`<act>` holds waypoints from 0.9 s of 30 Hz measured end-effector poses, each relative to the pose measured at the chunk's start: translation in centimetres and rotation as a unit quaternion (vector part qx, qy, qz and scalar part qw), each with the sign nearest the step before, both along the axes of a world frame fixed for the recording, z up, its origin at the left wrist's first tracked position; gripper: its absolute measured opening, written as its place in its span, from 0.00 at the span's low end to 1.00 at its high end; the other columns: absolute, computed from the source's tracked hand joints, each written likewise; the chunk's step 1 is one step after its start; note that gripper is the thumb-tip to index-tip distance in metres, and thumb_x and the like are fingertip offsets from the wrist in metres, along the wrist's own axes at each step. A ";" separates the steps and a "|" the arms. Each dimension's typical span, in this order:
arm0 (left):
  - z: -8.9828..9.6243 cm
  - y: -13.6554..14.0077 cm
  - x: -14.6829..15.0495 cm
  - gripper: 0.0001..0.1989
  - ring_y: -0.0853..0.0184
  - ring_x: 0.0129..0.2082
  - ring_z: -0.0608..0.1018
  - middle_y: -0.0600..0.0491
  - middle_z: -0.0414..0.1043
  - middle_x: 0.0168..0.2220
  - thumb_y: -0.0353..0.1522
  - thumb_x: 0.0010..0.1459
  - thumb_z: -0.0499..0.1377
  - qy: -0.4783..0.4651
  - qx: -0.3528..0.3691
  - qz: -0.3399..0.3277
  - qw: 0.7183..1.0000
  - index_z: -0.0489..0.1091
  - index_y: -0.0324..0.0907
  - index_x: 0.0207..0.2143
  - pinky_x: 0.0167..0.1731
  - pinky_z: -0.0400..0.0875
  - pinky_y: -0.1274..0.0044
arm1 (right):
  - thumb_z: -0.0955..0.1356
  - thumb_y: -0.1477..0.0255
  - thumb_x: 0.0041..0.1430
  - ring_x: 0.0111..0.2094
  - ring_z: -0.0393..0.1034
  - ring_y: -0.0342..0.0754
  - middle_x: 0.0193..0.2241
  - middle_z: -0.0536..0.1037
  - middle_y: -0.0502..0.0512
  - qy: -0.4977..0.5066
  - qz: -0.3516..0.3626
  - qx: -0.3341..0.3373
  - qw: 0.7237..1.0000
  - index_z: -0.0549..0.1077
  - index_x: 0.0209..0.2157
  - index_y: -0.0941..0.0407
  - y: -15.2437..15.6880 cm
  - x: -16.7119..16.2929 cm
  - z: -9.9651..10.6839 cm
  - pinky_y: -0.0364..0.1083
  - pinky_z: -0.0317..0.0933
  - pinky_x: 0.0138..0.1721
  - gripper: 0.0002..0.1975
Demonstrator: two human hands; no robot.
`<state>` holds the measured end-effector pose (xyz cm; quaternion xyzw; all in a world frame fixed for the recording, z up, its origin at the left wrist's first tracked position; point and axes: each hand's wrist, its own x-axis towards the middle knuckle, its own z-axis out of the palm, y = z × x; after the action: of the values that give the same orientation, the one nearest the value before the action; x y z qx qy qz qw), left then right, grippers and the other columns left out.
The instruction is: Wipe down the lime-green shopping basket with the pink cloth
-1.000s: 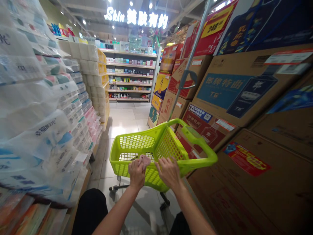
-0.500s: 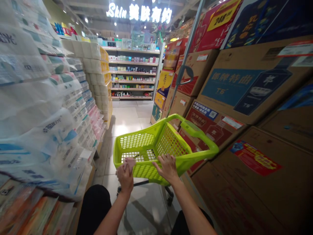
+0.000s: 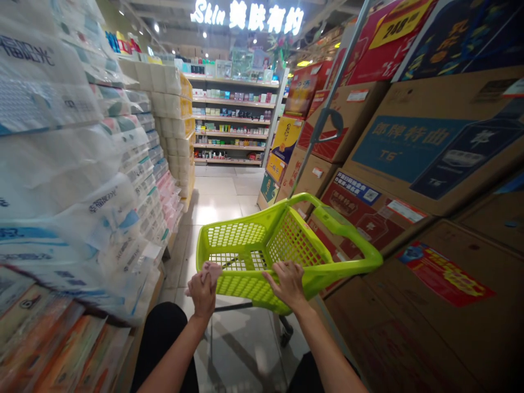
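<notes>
A lime-green shopping cart (image 3: 237, 285) stands side-on in front of me, its basket walls pierced with a grid of holes and its handle off to the right. At the near left corner, my left hand (image 3: 202, 295) is closed around a pale pink cloth (image 3: 211, 271), which lies against the basket's rim. Farther right on the same near rim rests my right hand (image 3: 289, 281), its fingers curled over the edge and gripping it. No goods show inside the basket.
Stacked tissue packs (image 3: 102, 218) rise close on the left. Cardboard cartons (image 3: 409, 136) are piled on the right, with a metal pole (image 3: 327, 109) before them. Tiled floor (image 3: 221, 188) runs between them to shelves (image 3: 233, 117) of small boxes and bottles.
My left hand has slid slightly left along the rim with the cloth, around the corner. My right hand keeps its place on the rim. The whole view has shifted a little.
</notes>
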<state>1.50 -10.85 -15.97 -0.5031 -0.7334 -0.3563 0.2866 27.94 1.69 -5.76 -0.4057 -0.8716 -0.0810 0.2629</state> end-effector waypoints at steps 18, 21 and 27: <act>3.2 0.2 -1.0 0.12 0.62 0.42 0.70 0.50 0.71 0.39 0.32 0.59 0.53 -0.161 -0.108 -0.192 0.962 0.76 0.47 0.40 0.44 0.63 0.68 | 0.61 0.66 0.67 0.34 0.63 0.47 0.26 0.71 0.52 0.064 0.069 -0.012 0.995 0.68 0.25 0.54 -0.9 -5.7 -2.3 0.47 0.49 0.43 0.16; 3.5 1.5 -3.6 0.12 0.61 0.42 0.71 0.51 0.70 0.37 0.31 0.56 0.53 -0.290 -0.080 -0.161 0.940 0.76 0.47 0.36 0.46 0.64 0.67 | 0.61 0.64 0.67 0.35 0.63 0.46 0.27 0.71 0.51 0.063 0.087 -0.023 0.994 0.68 0.26 0.54 -0.3 -5.0 -2.4 0.46 0.49 0.44 0.16; 3.1 3.8 -2.1 0.12 0.66 0.38 0.74 0.53 0.69 0.37 0.35 0.61 0.50 -0.374 -0.006 -0.140 0.917 0.71 0.44 0.41 0.42 0.70 0.72 | 0.62 0.65 0.66 0.36 0.63 0.47 0.28 0.71 0.52 0.058 0.057 -0.021 0.996 0.68 0.26 0.55 0.1 -3.9 -2.2 0.46 0.50 0.44 0.15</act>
<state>-0.55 -7.01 -12.89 -0.4327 -0.7112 -0.5502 -0.0645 24.04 1.78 -7.92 -0.3644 -0.8783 -0.0239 0.3085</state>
